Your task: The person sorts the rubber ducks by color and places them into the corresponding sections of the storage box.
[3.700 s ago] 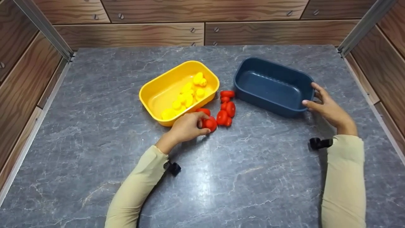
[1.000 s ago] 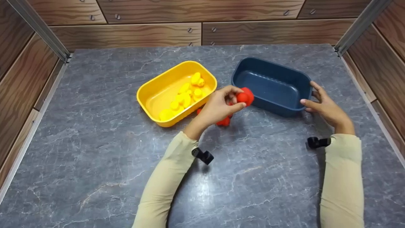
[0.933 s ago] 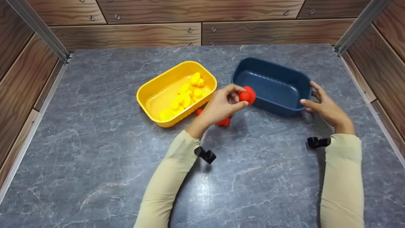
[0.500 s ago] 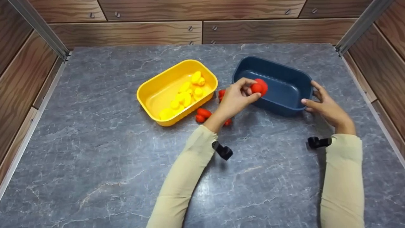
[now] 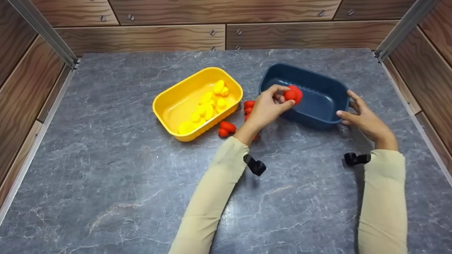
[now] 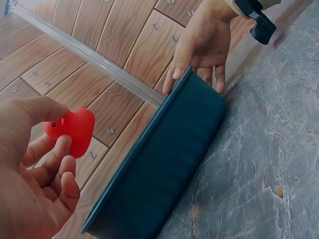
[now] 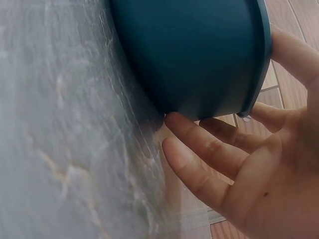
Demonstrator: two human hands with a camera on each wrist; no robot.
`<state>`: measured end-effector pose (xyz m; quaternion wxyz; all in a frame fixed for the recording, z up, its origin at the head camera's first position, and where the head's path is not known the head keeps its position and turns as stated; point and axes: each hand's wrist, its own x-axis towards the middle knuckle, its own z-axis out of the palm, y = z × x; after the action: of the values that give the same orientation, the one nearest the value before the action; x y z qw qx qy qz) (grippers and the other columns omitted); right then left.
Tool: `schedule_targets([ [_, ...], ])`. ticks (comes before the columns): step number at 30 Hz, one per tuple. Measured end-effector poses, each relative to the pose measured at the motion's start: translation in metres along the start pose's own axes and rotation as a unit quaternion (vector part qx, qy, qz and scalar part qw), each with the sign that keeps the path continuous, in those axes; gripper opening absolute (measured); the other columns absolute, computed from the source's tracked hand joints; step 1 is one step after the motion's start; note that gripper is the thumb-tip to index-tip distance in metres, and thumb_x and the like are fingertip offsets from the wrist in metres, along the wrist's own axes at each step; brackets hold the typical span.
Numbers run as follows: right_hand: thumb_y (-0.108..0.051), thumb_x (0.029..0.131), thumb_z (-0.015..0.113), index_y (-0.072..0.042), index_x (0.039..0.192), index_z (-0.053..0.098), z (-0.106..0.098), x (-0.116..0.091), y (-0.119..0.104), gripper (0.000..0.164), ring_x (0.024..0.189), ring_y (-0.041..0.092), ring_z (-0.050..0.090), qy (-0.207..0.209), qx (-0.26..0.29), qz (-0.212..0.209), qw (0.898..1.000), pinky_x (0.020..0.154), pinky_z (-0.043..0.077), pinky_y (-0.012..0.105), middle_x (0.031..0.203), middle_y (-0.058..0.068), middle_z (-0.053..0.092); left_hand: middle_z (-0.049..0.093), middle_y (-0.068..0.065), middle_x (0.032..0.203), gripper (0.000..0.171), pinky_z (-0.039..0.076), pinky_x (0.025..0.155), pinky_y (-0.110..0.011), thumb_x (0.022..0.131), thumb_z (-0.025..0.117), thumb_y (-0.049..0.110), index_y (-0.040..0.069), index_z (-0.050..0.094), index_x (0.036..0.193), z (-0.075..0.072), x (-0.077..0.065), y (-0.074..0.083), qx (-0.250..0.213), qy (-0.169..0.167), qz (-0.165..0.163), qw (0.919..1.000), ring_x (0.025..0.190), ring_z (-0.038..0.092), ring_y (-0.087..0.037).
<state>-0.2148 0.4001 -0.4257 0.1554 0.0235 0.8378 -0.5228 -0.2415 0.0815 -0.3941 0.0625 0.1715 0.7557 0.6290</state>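
Grey marbled bench (image 5: 123,169) under the blue tray (image 5: 310,120), wood-print walls (image 5: 159,38) behind it and off to both sides. Using the tray as the reference for everything below.

Pinching a red duck (image 5: 293,94) with the left hand (image 5: 267,106), thumb on one side, fingers on the other. Held over the left part of the tray opening going by the head view; above the rim and apart from it going by the left wrist view. Exact height over the tray floor: cannot tell.

Gripping the tray's right end with the right hand (image 5: 365,116): thumb and forefinger at the rim, at least one more fingertip against the outer wall.

Just left of the tray: loose red ducks (image 5: 227,127) on the bench, some partly hidden behind the left hand, so no sure count. Farther left of the tray: yellow tub (image 5: 173,106) with small yellow ducks (image 5: 207,109) inside, untouched by either hand.

Step in hand, best read: delivering the red duck into the tray, release not yet done. Next move calls for lowering past the tray rim, then spreading thumb and fingers to let go, bracing the right end meanwhile. Main risks: knocking knuckles on the near rim, or dropping from too high and getting a bounce.
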Motion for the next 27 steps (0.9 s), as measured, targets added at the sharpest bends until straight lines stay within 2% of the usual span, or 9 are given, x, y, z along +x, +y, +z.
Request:
schedule_targets([
  [4,-0.028,0.098,0.054,-0.029,0.154,-0.012,0.000,0.001,0.001,0.087,0.100,-0.010,0.049,0.001,-0.005,0.003,1.000,0.082,0.049,0.013,0.158,0.026,-0.013,0.052,0.004,0.079,0.034,0.041,0.065,-0.013,0.086,0.073,0.014,0.006,0.063,0.117,0.000,0.002,0.000,-0.002,0.005,0.003,1.0000,0.070,0.049,-0.006],
  [11,-0.029,0.098,0.054,-0.029,0.154,-0.012,0.001,0.000,0.000,0.087,0.115,0.001,0.046,0.002,-0.007,0.007,1.000,0.083,0.048,0.012,0.158,0.025,-0.015,0.063,-0.005,0.090,0.037,0.043,0.069,-0.012,0.087,0.070,0.013,0.006,0.061,0.122,-0.002,0.002,0.001,0.001,0.010,0.015,0.9998,0.075,0.052,-0.007],
  [15,-0.028,0.098,0.055,-0.027,0.154,-0.012,0.001,0.000,0.000,0.087,0.108,-0.005,0.048,0.001,-0.003,0.000,1.000,0.082,0.048,0.012,0.158,0.027,-0.014,0.065,-0.008,0.095,0.037,0.044,0.069,-0.013,0.087,0.069,0.013,0.007,0.061,0.123,-0.005,-0.001,0.002,-0.002,0.006,0.019,0.9998,0.076,0.053,-0.008],
  [19,-0.026,0.098,0.055,-0.026,0.155,-0.012,0.001,0.001,0.000,0.087,0.097,-0.013,0.050,0.001,0.005,-0.007,1.000,0.081,0.049,0.012,0.157,0.028,-0.012,0.065,-0.007,0.096,0.037,0.045,0.070,-0.015,0.088,0.070,0.015,0.009,0.061,0.123,-0.010,-0.005,0.003,-0.003,-0.004,0.024,0.9997,0.077,0.054,-0.009],
  [27,-0.026,0.098,0.055,-0.025,0.155,-0.011,0.000,0.000,0.000,0.087,0.096,-0.013,0.051,0.001,0.004,-0.015,1.000,0.081,0.049,0.012,0.157,0.030,-0.009,0.063,-0.004,0.100,0.039,0.047,0.074,-0.016,0.089,0.069,0.021,0.012,0.059,0.126,-0.023,-0.018,0.004,0.010,-0.030,0.018,0.9994,0.084,0.056,-0.010],
])
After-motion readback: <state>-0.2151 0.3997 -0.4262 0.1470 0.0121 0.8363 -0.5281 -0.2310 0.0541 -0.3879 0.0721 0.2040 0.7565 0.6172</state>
